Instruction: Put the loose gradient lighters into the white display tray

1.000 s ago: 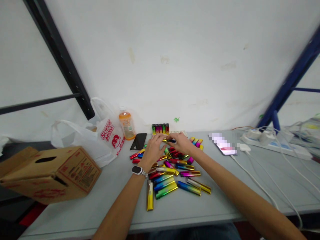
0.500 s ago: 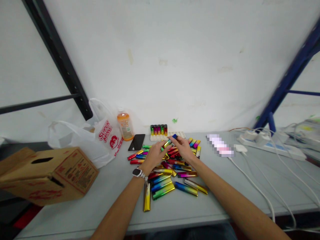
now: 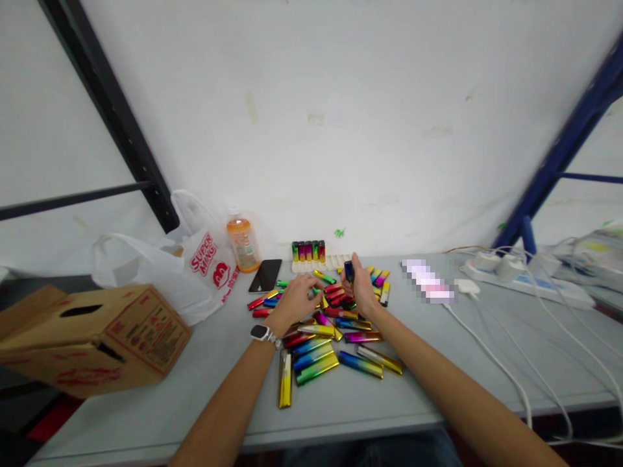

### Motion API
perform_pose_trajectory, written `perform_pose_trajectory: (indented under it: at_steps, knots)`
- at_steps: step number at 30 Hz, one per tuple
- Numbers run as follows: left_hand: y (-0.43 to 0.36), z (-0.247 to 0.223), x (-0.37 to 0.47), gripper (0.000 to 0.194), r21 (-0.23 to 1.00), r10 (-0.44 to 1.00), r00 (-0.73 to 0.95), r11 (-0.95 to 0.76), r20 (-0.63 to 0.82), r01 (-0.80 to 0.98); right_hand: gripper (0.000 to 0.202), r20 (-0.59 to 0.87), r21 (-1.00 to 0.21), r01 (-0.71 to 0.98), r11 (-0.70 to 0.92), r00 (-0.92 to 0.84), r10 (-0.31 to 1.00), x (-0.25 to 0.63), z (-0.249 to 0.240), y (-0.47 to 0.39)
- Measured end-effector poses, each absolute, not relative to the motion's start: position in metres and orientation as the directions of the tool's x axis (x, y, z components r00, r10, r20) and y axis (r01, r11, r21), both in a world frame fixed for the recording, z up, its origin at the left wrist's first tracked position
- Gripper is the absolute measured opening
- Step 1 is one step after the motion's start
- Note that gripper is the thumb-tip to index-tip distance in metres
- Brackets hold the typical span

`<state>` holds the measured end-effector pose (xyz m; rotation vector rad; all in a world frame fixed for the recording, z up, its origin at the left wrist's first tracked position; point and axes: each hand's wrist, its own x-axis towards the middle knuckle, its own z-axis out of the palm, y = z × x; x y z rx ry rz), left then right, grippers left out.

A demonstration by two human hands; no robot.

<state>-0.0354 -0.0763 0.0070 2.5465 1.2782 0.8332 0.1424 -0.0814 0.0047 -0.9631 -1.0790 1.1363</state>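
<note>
In my right hand [image 3: 359, 285] a blue lighter [image 3: 349, 271] is held upright, its dark top showing above my curled fingers. It is just in front of a pale slotted tray [image 3: 333, 262]. My left hand [image 3: 298, 297], with a watch at the wrist, hovers low over the pile, fingers curled around a lighter whose green end [image 3: 314, 292] barely shows. Several shiny lighters stand in a row [image 3: 308, 251] at the tray's left end. A loose heap of metallic, colour-fading lighters [image 3: 316, 355] lies around and below both hands.
Left of the heap are a black phone [image 3: 265, 275], an orange drink bottle [image 3: 242, 243], a white plastic bag [image 3: 160, 272] and a cardboard box [image 3: 97, 337]. On the right lie a blurred-out phone [image 3: 428, 282], white cables [image 3: 491, 350] and a power strip [image 3: 535, 285].
My hands have moved apart. The right one has turned the blue lighter upright near the tray, while the left has drawn slightly left and down. A green lighter between them is now uncovered.
</note>
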Motion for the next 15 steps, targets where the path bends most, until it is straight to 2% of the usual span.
perform_pose_trajectory:
  at_steps: [3,7,11,15]
  knots:
    - [-0.079,0.007,-0.034,0.015,0.337,0.819,0.456,-0.563,0.347,0.755,0.054,0.139,-0.983,-0.095,0.159,0.188,0.972,0.145,0.003,-0.078]
    - [-0.079,0.006,-0.035,0.021,0.286,0.844,0.43,-0.519,0.32,0.805,0.047,0.154,-0.986,-0.034,0.165,0.218,0.964,0.148,0.003,-0.078]
    - [-0.077,0.001,-0.033,0.029,0.218,0.854,0.376,-0.469,0.36,0.856,0.049,0.16,-0.984,-0.05,0.172,0.189,0.969,0.146,0.005,-0.081]
    - [-0.078,-0.003,-0.028,0.041,0.143,0.872,0.281,-0.362,0.401,0.921,0.06,0.157,-0.973,-0.15,0.173,0.115,0.981,0.142,0.005,-0.084]
